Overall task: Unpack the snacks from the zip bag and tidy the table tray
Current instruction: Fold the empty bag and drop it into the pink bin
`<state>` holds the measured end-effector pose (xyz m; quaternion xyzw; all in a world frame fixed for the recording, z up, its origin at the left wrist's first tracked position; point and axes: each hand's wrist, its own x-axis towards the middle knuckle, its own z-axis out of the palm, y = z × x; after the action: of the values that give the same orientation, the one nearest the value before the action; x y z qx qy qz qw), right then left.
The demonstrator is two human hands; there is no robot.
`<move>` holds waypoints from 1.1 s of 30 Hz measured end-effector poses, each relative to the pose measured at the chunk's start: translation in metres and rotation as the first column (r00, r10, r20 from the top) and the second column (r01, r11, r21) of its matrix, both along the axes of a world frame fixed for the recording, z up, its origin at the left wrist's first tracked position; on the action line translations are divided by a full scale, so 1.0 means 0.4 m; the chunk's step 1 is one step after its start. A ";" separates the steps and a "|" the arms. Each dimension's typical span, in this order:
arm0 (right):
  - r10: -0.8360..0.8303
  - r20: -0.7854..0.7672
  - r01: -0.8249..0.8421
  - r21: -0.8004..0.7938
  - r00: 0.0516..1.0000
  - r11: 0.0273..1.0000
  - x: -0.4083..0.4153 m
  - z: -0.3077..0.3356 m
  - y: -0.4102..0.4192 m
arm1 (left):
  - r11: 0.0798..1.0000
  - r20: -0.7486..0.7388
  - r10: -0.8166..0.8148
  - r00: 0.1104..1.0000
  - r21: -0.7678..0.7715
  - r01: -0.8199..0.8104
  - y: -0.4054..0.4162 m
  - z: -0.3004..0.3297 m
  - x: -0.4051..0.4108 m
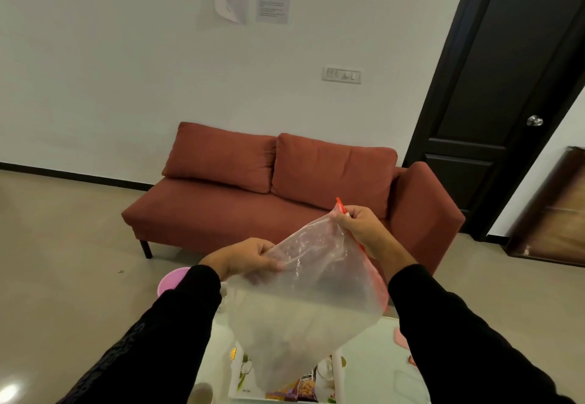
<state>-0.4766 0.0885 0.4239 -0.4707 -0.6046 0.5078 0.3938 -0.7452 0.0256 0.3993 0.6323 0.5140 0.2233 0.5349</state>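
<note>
Zip bag [311,280] mid-frame, held up between both hands: left hand [250,258] pinches left edge, right hand [359,229] grips red zip corner.

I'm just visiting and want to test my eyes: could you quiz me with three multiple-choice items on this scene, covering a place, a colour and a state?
1. Where is the clear plastic zip bag?
A. on the sofa
B. held up in both hands
C. on the floor

2. What colour is the bag's zip strip?
A. red
B. blue
C. green

3. How does the right hand meet the bag?
A. flat beneath it
B. apart from it
C. pinching its zip corner

Answers: 1 B, the left hand grips an edge too; 2 A, the strip shows red; 3 C, the fingers close on the corner.
</note>
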 end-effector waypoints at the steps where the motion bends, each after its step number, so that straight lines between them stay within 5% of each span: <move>1: -0.036 0.004 0.036 0.008 0.999 0.999 0.006 0.005 0.003 | 1.000 -0.018 -0.002 1.000 -0.018 0.002 -0.002 -0.006 -0.015; 5: -0.131 0.042 0.127 0.073 0.991 0.989 0.041 0.021 0.018 | 0.996 -0.022 0.058 0.998 -0.067 -0.059 -0.007 -0.036 -0.077; 11: -0.152 -0.055 0.154 0.026 0.987 0.988 0.067 0.020 0.033 | 0.958 0.185 0.286 0.940 -0.066 -0.279 -0.015 -0.051 -0.102; 17: -0.323 -0.102 0.331 0.076 0.941 0.940 0.056 0.009 0.043 | 0.902 0.231 0.414 0.881 0.029 -0.431 -0.005 -0.059 -0.100; 24: -0.177 -0.073 0.187 0.171 0.982 0.967 0.029 0.082 0.017 | 0.982 0.155 0.146 0.977 -0.143 -0.124 0.005 -0.028 -0.107; 27: -0.154 -0.068 0.165 0.214 0.986 0.963 0.011 0.114 0.015 | 0.972 0.286 0.014 0.958 -0.228 0.054 0.001 -0.008 -0.095; 33: -0.338 0.000 0.318 0.339 0.941 0.885 0.038 0.130 0.056 | 0.925 0.390 0.380 0.839 -0.152 -0.348 0.000 -0.075 -0.078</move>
<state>-0.4615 0.1108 0.4760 -0.5072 -0.6048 0.3099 0.5301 -0.7765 0.0254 0.3695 0.4412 0.5083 0.4296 0.6021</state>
